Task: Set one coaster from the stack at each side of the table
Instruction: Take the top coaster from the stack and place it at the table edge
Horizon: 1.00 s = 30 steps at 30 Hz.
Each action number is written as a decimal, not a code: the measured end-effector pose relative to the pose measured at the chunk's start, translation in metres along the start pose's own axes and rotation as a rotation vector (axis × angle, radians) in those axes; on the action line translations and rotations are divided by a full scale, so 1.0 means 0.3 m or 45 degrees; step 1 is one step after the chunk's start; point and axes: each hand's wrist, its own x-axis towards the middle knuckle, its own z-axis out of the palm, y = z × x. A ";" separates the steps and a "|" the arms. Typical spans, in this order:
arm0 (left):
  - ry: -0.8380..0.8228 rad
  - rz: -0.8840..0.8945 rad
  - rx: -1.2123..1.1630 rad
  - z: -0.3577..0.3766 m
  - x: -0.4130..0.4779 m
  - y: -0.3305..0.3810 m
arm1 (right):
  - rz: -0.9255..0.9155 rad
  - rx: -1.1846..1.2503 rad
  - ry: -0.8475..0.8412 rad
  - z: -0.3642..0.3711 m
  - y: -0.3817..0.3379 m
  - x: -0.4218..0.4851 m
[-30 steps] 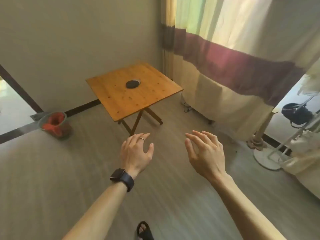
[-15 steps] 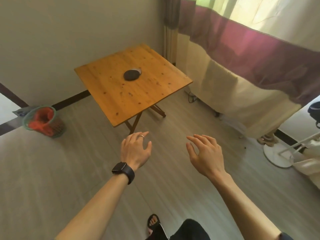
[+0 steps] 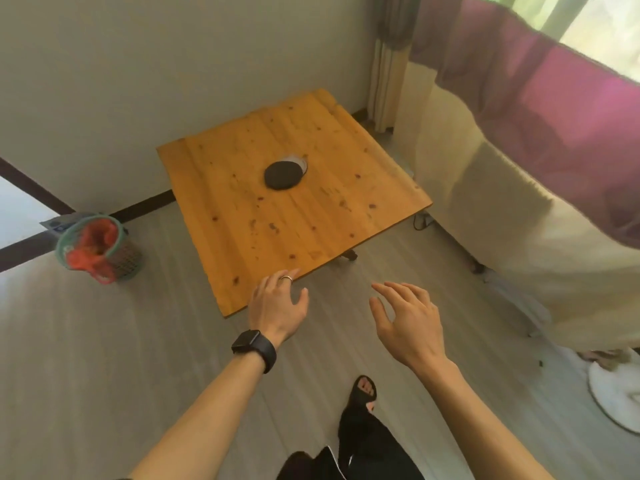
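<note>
A small stack of round coasters [image 3: 284,173], dark on top with a pale edge showing behind, lies near the middle of a square wooden table [image 3: 242,237]. My left hand [image 3: 277,306], with a ring and a black watch on the wrist, hovers with fingers apart just over the table's near corner. My right hand [image 3: 405,323] is held out over the floor, fingers spread, to the right of that corner. Both hands hold nothing and are well short of the coasters.
A green mesh bin [image 3: 100,247] with a red bag stands on the floor left of the table. Cream and purple curtains [image 3: 540,161] hang along the right. A white fan base [image 3: 616,393] sits at the lower right. My sandalled foot [image 3: 363,393] is below.
I have walked closer: the table has grown and shifted down toward my hands. My left hand now reaches its near corner. Both hands stay open and empty.
</note>
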 end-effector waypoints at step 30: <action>-0.125 -0.316 0.186 0.421 1.529 -0.251 | -0.198 -0.361 -0.520 0.743 0.023 1.697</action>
